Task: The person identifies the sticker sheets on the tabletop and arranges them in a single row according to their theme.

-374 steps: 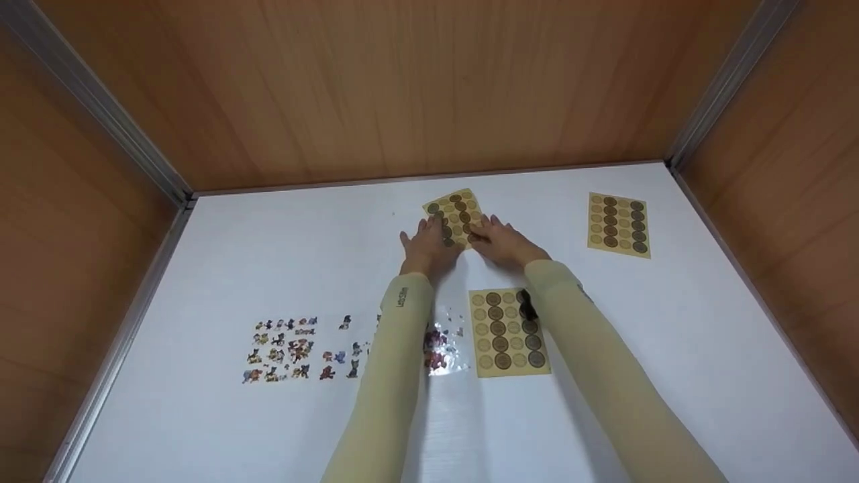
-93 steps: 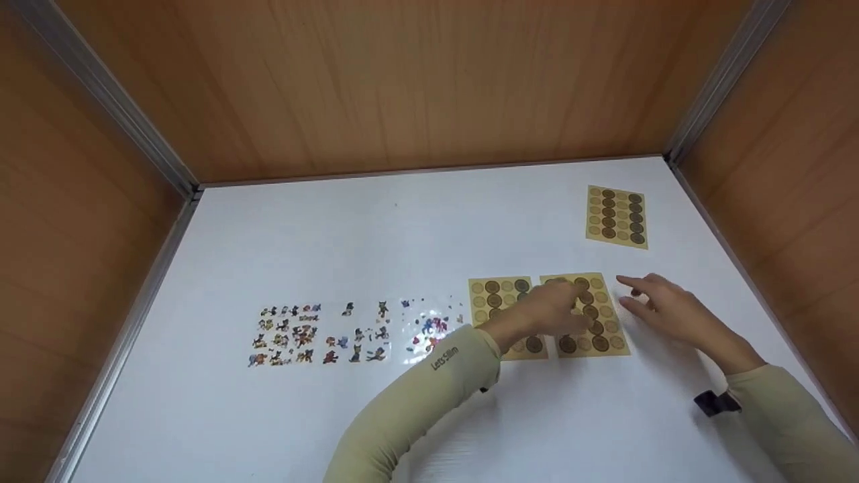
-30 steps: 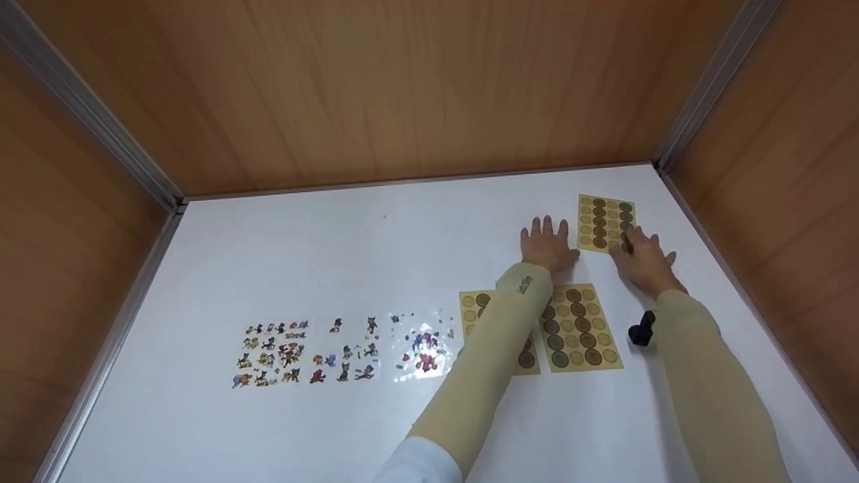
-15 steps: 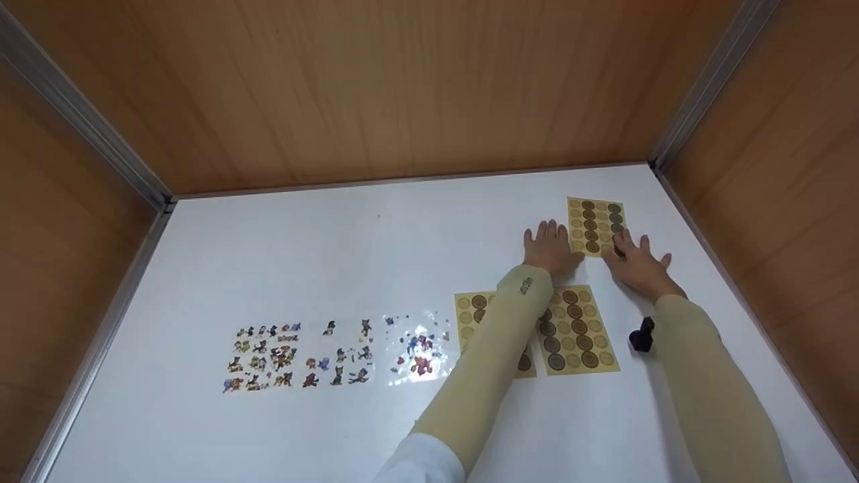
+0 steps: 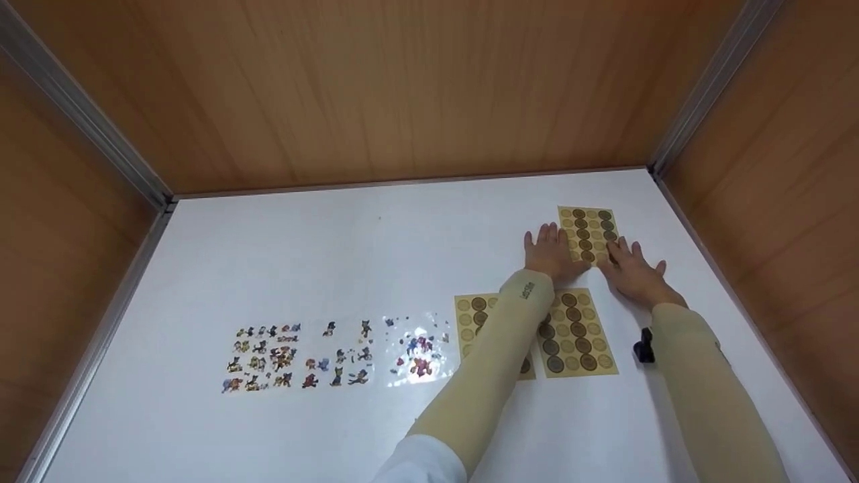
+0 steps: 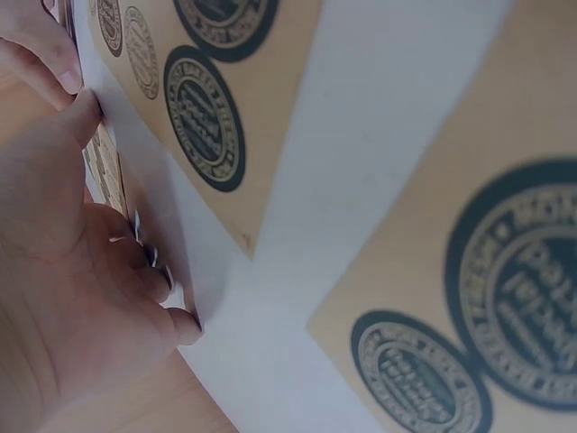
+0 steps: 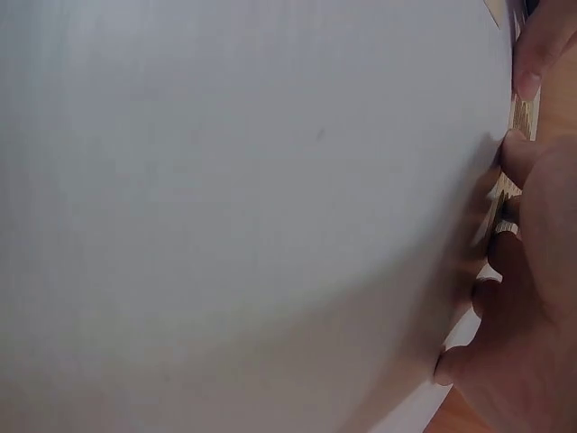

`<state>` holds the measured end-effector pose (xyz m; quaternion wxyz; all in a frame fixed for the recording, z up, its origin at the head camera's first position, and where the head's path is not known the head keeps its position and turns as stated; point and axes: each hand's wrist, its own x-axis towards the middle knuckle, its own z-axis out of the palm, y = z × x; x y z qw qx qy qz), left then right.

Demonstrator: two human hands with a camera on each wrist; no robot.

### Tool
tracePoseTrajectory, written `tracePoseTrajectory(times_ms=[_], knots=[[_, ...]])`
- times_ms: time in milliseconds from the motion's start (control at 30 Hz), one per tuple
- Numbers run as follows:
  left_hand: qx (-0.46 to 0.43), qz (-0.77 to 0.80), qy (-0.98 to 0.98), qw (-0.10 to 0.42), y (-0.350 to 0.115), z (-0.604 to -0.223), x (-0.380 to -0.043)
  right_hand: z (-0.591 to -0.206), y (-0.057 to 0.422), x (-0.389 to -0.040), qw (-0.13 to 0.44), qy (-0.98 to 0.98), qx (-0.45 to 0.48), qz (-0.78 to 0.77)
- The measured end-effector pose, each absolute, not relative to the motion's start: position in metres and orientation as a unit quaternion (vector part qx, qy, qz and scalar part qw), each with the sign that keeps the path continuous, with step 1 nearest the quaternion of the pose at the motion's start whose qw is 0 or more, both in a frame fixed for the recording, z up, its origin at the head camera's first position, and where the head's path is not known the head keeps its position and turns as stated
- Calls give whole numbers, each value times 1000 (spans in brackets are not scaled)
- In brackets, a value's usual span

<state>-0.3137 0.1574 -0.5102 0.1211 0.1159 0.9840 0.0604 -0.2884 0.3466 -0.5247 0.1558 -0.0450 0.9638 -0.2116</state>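
A tan sheet of round stickers (image 5: 584, 225) lies flat at the far right of the white table. My left hand (image 5: 550, 258) rests at its left edge, fingers spread and thumb at the near left corner. On the other side, my right hand (image 5: 636, 274) touches the sheet's near right part with its fingertips. Both hands lie palm down with fingers extended, gripping nothing. In the left wrist view the left hand (image 6: 72, 271) has its fingertips on the surface. The right wrist view shows the right hand (image 7: 532, 298) at the frame's edge.
Nearer me lie two more tan sticker sheets side by side, the right one (image 5: 577, 335) and the left one (image 5: 470, 318), partly under my left forearm. Clear sheets with small cartoon stickers (image 5: 282, 355) lie in a row to the left. Wooden walls (image 5: 402, 94) enclose the table.
The middle sticker sheet came from the far centre to beside the near one. Both hands then went to the far right sheet, which has slid slightly left and toward me.
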Motion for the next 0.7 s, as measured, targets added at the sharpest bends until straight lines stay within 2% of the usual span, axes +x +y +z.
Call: tracePoseTrajectory(times_ms=[200,433,700], knots=[[115,59,983,130,166,-509,-308,-523,356,-281,162,962,-36,-216],[115,57,985,117,183,-504,-305,-516,370,-275,163,963,-25,-214],[123,49,982,132,190,-507,-302,-521,375,-267,164,962,-15,-217]])
